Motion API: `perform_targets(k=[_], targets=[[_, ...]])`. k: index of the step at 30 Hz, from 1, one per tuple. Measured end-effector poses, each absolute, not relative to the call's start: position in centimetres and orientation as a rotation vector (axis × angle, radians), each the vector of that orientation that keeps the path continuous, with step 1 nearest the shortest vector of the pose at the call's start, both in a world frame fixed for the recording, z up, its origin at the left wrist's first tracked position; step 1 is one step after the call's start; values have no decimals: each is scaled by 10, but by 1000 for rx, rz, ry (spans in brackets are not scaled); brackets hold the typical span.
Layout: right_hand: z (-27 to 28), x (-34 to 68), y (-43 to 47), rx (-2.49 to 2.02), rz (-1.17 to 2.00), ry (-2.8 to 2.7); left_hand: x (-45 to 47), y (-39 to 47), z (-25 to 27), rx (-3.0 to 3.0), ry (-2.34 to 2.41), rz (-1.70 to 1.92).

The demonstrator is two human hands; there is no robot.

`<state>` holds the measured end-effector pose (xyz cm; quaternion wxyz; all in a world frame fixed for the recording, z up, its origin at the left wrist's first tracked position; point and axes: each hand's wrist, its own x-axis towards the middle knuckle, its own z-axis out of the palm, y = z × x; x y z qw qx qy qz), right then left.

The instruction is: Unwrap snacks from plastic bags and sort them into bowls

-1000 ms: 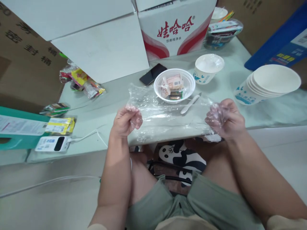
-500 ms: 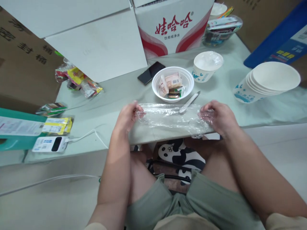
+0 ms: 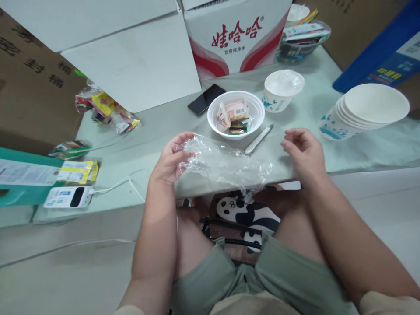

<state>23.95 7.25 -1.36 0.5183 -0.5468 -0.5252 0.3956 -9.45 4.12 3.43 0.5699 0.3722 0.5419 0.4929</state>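
Note:
A crumpled sheet of clear plastic film (image 3: 226, 166) hangs from my left hand (image 3: 172, 159), pinched at its upper left corner. Its lower end droops past the table's front edge. To the right, my right hand (image 3: 303, 153) is off the film, fingers curled with a gap between them and the thumb, and nothing shows in it. Between the hands lies a white pen-like utility knife (image 3: 259, 139), its dark tip pointing up and right. Just behind the film stands a white bowl (image 3: 212, 118) holding several small wrapped snacks (image 3: 236, 110).
A black phone (image 3: 206, 99) lies behind the bowl. A paper cup (image 3: 278, 103) with clear plastic in it and a stack of paper cups (image 3: 341, 124) stand right. Cardboard boxes (image 3: 239, 39) rise at the back. A white device (image 3: 67, 197) with a cable sits left.
My right hand has let go of the film and moved slightly up and right. The film's right end has dropped and swung left, while my left hand still holds its corner.

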Motion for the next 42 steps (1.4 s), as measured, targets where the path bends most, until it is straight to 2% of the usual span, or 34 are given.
perform_targets(k=[2, 6, 10, 12, 15, 22, 26, 31, 37, 42], targets=[[-11, 231, 72, -1141, 1011, -1199, -93, 38, 36, 882, 1207, 1111], [-1, 196, 62, -843, 1492, -1392, -86, 32, 37, 932, 1085, 1001], [6, 165, 51, -864, 1813, -1841, -86, 33, 37, 1029, 1078, 895], [6, 159, 49, -967, 1878, -1877, -89, 34, 35, 1047, 1167, 1001], [4, 159, 52, -1037, 1825, -1637, -85, 33, 28, 975, 1252, 1249], [0, 167, 54, -961, 1677, -1447, -35, 28, 19, 1075, 1030, 853], [-4, 174, 54, -1128, 1549, -1499, -30, 34, 18, 1150, 1189, 887], [-5, 182, 57, -982, 1516, -1412, -38, 34, 19, 1174, 1141, 1007], [-8, 187, 55, -921, 1420, -1380, -43, 30, 24, 1227, 1112, 845], [-3, 193, 57, -865, 1525, -1317, -44, 35, 20, 1295, 1149, 966]])
